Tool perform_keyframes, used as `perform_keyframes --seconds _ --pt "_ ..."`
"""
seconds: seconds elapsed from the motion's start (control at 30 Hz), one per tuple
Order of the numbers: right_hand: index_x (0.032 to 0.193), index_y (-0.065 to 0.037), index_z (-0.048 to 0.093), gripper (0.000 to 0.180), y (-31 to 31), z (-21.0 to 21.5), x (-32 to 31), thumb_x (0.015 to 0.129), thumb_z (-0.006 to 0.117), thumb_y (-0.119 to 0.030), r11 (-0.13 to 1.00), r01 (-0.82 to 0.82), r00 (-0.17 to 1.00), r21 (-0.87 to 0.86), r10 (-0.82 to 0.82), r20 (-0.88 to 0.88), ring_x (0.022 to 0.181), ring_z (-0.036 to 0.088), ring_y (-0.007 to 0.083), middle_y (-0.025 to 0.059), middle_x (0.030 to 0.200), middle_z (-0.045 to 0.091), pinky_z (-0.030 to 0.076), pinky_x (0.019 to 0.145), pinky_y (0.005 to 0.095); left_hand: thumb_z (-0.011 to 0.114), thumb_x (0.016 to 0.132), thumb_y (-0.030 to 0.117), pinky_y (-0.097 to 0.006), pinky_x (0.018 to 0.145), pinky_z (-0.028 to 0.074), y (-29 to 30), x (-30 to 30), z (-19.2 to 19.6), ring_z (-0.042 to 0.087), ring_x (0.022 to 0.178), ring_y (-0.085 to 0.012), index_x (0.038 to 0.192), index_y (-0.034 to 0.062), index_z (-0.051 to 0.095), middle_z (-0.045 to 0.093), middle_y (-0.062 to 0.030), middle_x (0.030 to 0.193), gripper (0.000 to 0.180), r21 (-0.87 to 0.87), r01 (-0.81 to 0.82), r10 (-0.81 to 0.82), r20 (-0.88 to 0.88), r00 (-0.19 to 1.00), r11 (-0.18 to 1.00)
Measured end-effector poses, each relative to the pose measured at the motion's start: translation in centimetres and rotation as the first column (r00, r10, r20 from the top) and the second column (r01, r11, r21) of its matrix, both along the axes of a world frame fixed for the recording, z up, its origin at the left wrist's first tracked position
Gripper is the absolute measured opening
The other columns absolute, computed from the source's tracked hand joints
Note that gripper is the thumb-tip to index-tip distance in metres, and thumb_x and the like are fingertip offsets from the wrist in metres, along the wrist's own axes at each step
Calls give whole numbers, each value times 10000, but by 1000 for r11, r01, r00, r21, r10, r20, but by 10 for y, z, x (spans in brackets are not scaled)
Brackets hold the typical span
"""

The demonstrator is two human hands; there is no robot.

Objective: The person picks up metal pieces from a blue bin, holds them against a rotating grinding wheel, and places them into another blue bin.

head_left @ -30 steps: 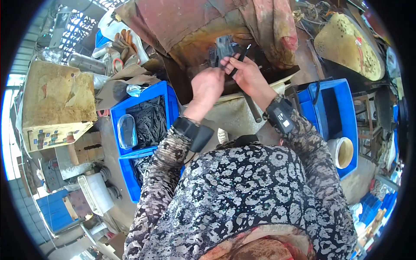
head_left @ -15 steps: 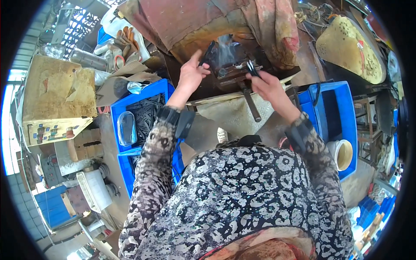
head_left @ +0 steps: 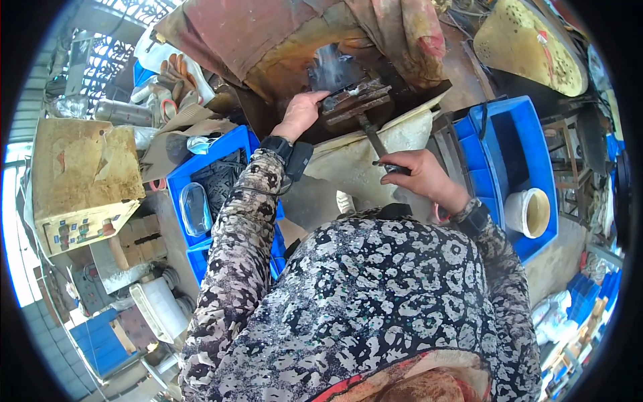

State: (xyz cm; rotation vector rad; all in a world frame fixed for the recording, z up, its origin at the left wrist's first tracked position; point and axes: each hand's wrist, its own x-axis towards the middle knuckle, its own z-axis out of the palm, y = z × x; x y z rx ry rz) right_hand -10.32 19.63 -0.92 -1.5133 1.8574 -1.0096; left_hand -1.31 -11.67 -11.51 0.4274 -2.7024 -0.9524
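Observation:
A dark metal clamp [head_left: 358, 107] sits under the draped cloth, its bar-shaped jaws lying across the work spot. My left hand [head_left: 299, 115] is at its left end, fingers closed on the end of a dark metal piece [head_left: 333, 102] lying along the jaws; the thumb is hidden. From the clamp a long metal lever [head_left: 372, 135] slopes toward me. My right hand [head_left: 423, 175] is closed round the near end of this lever, and a small dark part shows between thumb and fingers. Behind the jaws there is a whitish-blue blur like spray or smoke [head_left: 329, 65].
On the left a blue crate [head_left: 175, 175] holds dark metal pieces and a clear plastic box [head_left: 195, 209]. At right a blue bin [head_left: 539, 151] contains a white bucket [head_left: 529, 213]. A stained cloth [head_left: 268, 33] hangs over the clamp. A yellowed control box [head_left: 84, 167] stands far left.
My right hand has come back from the clamp to the lever's near end. My left hand has moved in against the clamp, bringing its dark piece to the jaws. The view has shifted slightly.

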Motion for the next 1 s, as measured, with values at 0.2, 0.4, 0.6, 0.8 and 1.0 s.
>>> perform_keyframes --seconds 0.2,0.4,0.6,0.8,1.0 --pt "1027 -79 653 350 0 8 4 716 773 -184 998 -53 979 -25 47 -199 704 646 283 105 830 661 505 619 342 496 767 -37 -393 866 490 -7 3 -12 608 999 -336 1140 178 657 646 -139 1094 459 -173 46 -53 -38 998 984" --pt "1008 -68 647 286 1 3 5 739 728 -118 996 -52 955 -78 27 -294 660 636 283 102 798 651 499 570 347 538 797 -36 -397 855 489 8 14 31 604 988 -350 1123 111 651 651 -145 1068 374 -219 42 -23 88 996 975" --pt "988 -64 659 236 -16 11 -10 760 698 -110 983 -15 978 -183 -24 -207 671 641 236 113 825 663 513 612 313 560 800 -26 -374 822 509 11 43 53 628 940 -306 1202 94 592 653 -154 1025 420 -209 -111 113 1 994 972" --pt "983 -30 657 223 -110 52 -37 793 720 -129 904 279 949 -323 -310 -48 639 446 25 -36 720 561 388 564 199 592 800 0 -368 784 510 -1 132 72 629 904 -322 1115 71 627 643 -152 981 324 -62 -450 405 -341 848 891" --pt "1012 -79 677 228 -215 39 -138 831 707 -215 910 264 962 -321 -222 160 838 526 43 -51 888 627 410 769 197 613 815 23 -334 764 518 25 222 54 663 874 -277 1018 41 670 679 -140 930 212 41 -689 674 -257 693 724"
